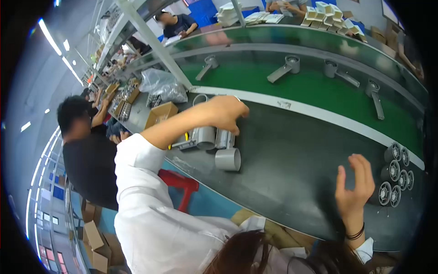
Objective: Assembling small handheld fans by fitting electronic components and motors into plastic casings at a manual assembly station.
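Observation:
My left hand point(226, 113) reaches across the dark bench, with its thumb and fingers apart and bent over a group of grey plastic housings. One of these, a hollow grey cylinder point(228, 159), lies on its side just below the hand; another cylinder point(205, 138) stands beside it. Nothing shows between the left fingers, though part of the palm is hidden. My right hand point(356, 185) is raised over the right side of the bench, fingers spread and holding nothing. Near it, several round grey parts with spoked ends point(391, 170) are stacked at the bench's right end.
Beyond a white rail point(310, 113), a green conveyor belt point(248, 68) carries several grey housings with handles point(284, 68). A cardboard box point(161, 114) and a clear plastic bag point(163, 85) sit at left. A co-worker in black point(91, 160) is to the left; a red stool point(182, 183) is below the bench edge.

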`<action>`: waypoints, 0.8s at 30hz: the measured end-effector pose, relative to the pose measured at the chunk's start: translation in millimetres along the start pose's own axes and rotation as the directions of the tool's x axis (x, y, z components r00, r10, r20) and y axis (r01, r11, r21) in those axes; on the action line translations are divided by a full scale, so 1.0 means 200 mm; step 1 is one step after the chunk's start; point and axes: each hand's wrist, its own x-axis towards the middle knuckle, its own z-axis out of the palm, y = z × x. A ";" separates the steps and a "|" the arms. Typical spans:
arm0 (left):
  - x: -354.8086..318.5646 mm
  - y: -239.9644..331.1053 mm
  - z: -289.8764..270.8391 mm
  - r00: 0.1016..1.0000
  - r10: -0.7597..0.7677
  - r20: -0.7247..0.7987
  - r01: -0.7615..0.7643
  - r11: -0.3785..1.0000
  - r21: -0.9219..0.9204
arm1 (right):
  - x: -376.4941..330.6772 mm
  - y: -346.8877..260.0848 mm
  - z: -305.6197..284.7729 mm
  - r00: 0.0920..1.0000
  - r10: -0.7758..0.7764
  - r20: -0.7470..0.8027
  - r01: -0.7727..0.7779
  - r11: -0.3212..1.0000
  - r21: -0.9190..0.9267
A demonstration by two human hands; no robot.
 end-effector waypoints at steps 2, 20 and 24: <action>-0.01 0.00 0.04 1.000 0.015 -0.026 -0.015 1.000 -0.025 | 0.05 0.03 -0.10 0.999 -0.008 -0.038 0.004 0.996 -0.086; 0.11 -0.26 0.28 0.973 -0.039 -0.225 0.048 0.998 0.036 | -0.18 0.47 -0.53 0.944 0.280 -0.173 -0.326 0.866 -0.379; 0.16 -0.30 0.24 0.964 -0.011 -0.267 -0.029 0.989 -0.143 | -0.23 0.48 -0.59 0.952 0.249 -0.176 -0.298 0.882 -0.366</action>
